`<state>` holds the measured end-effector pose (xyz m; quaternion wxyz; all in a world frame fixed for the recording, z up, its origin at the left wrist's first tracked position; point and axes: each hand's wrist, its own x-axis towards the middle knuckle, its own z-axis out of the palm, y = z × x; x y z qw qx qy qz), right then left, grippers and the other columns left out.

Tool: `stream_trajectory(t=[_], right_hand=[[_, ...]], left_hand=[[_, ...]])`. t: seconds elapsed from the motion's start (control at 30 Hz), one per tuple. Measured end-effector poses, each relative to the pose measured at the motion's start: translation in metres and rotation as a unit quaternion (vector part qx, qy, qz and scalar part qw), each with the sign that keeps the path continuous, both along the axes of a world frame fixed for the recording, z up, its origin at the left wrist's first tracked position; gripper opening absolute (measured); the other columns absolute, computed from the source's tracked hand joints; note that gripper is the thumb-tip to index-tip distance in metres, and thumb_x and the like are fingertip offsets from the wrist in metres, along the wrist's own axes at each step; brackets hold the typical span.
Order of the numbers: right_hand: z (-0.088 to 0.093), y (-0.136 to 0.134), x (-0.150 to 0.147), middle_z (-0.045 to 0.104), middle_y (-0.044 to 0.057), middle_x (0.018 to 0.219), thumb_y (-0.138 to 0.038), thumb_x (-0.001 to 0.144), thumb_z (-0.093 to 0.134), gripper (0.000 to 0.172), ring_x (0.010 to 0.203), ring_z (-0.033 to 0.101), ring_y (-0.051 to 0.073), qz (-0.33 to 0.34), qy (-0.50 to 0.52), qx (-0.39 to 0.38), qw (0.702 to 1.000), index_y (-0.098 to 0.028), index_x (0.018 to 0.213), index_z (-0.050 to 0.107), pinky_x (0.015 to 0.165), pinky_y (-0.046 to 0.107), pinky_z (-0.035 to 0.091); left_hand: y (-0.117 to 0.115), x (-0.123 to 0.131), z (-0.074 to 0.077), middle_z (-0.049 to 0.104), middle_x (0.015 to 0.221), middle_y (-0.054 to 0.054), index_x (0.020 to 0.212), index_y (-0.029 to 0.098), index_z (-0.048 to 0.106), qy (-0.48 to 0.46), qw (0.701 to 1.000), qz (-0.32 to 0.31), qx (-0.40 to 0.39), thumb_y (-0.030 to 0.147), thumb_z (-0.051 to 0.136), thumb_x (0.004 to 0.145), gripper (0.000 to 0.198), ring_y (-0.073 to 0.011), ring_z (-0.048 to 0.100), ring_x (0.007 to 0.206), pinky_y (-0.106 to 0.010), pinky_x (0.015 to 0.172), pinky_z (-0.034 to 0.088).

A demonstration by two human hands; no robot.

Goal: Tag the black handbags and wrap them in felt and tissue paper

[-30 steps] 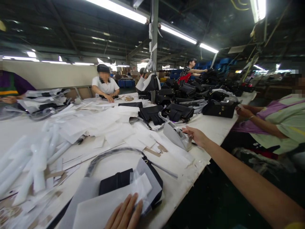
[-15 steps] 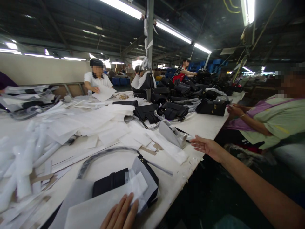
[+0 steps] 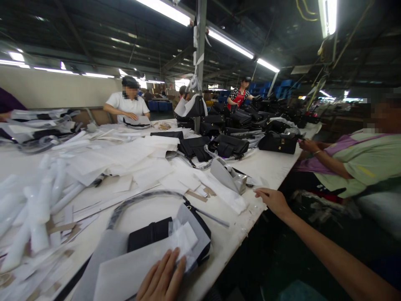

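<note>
My left hand (image 3: 164, 274) lies flat, fingers stretched, on a folded sheet of white paper (image 3: 125, 267). The paper rests against a black handbag (image 3: 150, 235) in front of me, partly covered by pale grey sheets and a clear wrapping. The bag's wrapped strap (image 3: 138, 198) arches up behind it. At the table's edge my right hand (image 3: 275, 201) is closed in a pinch; what lies between its fingertips is too small to make out. Just beyond these fingertips is a grey, partly wrapped piece (image 3: 230, 177) with a silvery end.
Loose white sheets (image 3: 119, 154) and white rolls (image 3: 39, 205) cover the left of the table (image 3: 219, 246). Black handbags (image 3: 232, 144) are piled around a metal post (image 3: 199, 62). A co-worker (image 3: 344, 159) sits at the right edge beside a black bag; others work across the table.
My right hand has gone from spread fingers to a pinch at the table edge. The left hand stays on the paper. Across the table, the white-shirted person's sheet has been lowered.
</note>
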<state>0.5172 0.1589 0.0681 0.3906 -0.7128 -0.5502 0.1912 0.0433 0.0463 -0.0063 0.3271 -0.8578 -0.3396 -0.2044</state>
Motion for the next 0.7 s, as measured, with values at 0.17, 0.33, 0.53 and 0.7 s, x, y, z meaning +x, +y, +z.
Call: stream_trajectory(t=[0.17,0.33,0.53,0.7], right_hand=[[0.045,-0.035,-0.029,0.077,0.002,0.100,-0.045,0.077,0.073,0.017,0.102,0.067,0.031,0.172,-0.108,-0.016,0.979,-0.033,0.086,0.080,0.094,0.039,0.049],[0.100,-0.061,-0.116,0.076,0.007,0.098,-0.034,0.095,0.060,0.023,0.090,0.068,0.022,0.463,-0.237,-0.018,0.854,-0.030,0.111,0.075,0.080,0.031,0.050],[0.122,-0.052,-0.216,0.072,0.004,0.074,-0.037,0.092,0.066,0.021,0.068,0.064,0.014,0.651,-0.142,-0.094,0.739,-0.020,0.088,0.077,0.065,0.023,0.047],[0.096,0.002,-0.257,0.067,0.001,0.064,-0.043,0.087,0.068,0.029,0.057,0.058,0.010,0.694,-0.208,-0.110,0.680,-0.018,0.077,0.077,0.053,0.020,0.039]], left_hand=[[-0.012,0.009,0.008,0.058,0.143,-0.003,0.137,0.025,0.057,-0.063,0.995,0.025,-0.076,0.003,0.040,0.087,0.057,-0.0185,0.057,0.127,-0.030,0.105,0.042],[-0.021,0.017,0.017,0.052,0.148,-0.004,0.140,0.024,0.054,-0.103,0.984,0.037,-0.143,0.005,0.039,0.093,0.053,-0.0202,0.053,0.132,-0.033,0.107,0.044],[-0.024,0.022,0.021,0.056,0.145,-0.005,0.134,0.023,0.058,-0.136,0.974,0.055,-0.170,0.010,0.039,0.099,0.042,-0.0208,0.052,0.133,-0.036,0.106,0.047],[-0.025,0.025,0.015,0.054,0.146,-0.008,0.135,0.022,0.057,-0.167,0.971,0.047,-0.166,0.024,0.043,0.102,0.035,-0.0217,0.049,0.136,-0.036,0.109,0.043]])
